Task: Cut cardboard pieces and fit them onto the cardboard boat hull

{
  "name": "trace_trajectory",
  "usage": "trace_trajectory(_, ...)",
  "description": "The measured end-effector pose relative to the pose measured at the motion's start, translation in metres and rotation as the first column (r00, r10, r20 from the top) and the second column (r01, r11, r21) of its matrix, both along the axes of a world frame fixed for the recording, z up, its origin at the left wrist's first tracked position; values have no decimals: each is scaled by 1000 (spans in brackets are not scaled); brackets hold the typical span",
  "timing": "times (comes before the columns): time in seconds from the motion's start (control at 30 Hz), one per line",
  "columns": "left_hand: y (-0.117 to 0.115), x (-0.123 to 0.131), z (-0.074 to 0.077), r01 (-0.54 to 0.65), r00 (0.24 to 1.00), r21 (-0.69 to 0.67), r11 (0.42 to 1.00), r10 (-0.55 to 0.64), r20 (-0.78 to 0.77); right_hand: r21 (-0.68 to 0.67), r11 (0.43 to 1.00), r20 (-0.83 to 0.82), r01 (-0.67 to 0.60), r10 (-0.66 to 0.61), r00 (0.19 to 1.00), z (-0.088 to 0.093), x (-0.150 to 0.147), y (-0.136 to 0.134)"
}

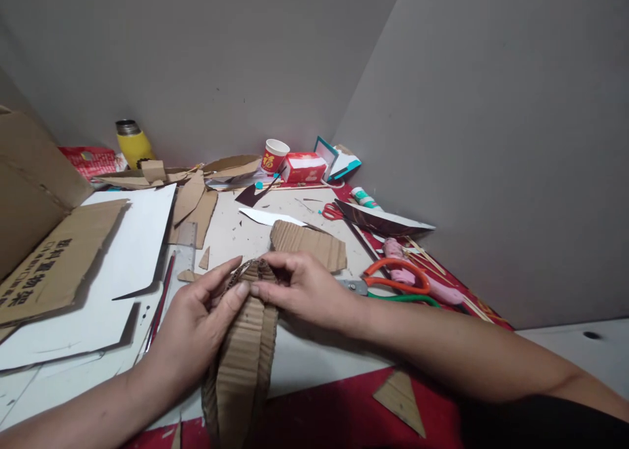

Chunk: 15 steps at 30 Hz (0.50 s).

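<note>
A long piece of corrugated cardboard (244, 364), curved at its sides, runs from the bottom edge up to both hands. My left hand (209, 311) is closed on its far end from the left, thumb on the near face. From the right, my right hand (299, 288) pinches the same end, its thumb almost meeting the left one. The cardboard bends over at the top, where its fluted edge shows. Fingers behind it are partly hidden. Just beyond the right hand lies a loose cardboard piece (309, 244). Scissors with orange and green handles (397, 277) rest right of that hand.
White sheets (142, 239) and printed cardboard (69, 259) lie left, beside a cardboard box (34, 193). A clear ruler (185, 255) is nearer. A yellow bottle (133, 146), paper cup (274, 155) and red box (304, 168) stand along the wall. A pink glue gun (422, 282) lies right.
</note>
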<state>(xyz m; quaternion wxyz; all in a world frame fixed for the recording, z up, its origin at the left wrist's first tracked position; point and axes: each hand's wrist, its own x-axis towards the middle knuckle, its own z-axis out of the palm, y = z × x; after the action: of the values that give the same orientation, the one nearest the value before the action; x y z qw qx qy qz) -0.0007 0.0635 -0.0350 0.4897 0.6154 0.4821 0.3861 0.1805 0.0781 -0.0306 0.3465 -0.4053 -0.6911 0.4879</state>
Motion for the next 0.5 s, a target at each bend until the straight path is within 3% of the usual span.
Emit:
trace_trajectory(0.17, -1, -3, 4, -36, 999, -44, 998, 37, 38, 92, 995, 0, 33, -33, 999, 5, 4, 2)
trace_trajectory(0.3, -2, -9, 0, -17, 986, 194, 981, 48, -158, 168, 985, 50, 25, -33, 998, 5, 7, 1)
trace_trajectory(0.5, -3, -11, -10, 57, 954, 465, 883, 89, -287, 207, 978, 111, 17, -40, 993, 5, 7, -1)
